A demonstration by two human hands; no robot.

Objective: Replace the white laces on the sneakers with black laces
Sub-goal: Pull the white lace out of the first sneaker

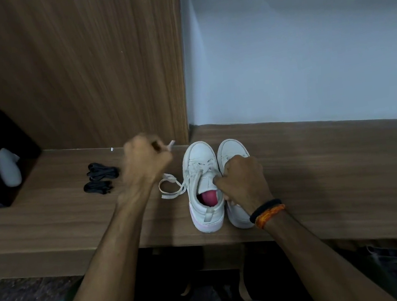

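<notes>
**Inspector:** Forearms first, being nearest the lens. Both reach up and forward over the long brown wood-grain shelf (321, 158). Left hand (146, 161) is raised off the surface, blurred, fingers curled into a fist round the flat white lace (171, 183), whose tip pokes out above the knuckles. Right hand (242, 182), wrist banded in black and orange, is curled over the collar area between the shoes — it appears to grip the left white low-top sneaker (204, 187) at its inner edge, though exactly what the fingertips pinch I cannot tell.

**Clerk:** And the pair's location?

**Inspector:** Side by side, toes toward the wall, heels at the front lip. Right white sneaker (231, 153) is largely covered by the right hand. White lace is partly loosened on the left shoe, one loop lying on the wood beside it. Two bundled black laces (102, 179) sit to the left, well apart from the shoes, untouched.

**Clerk:** Handling assessment?

**Inspector:** Judged light and limp — the lace will slide through eyelets if drawn along its length, and best held close to the tip. The shoe looks light enough to shift under a pull, so bracing at the collar is sound.
</notes>
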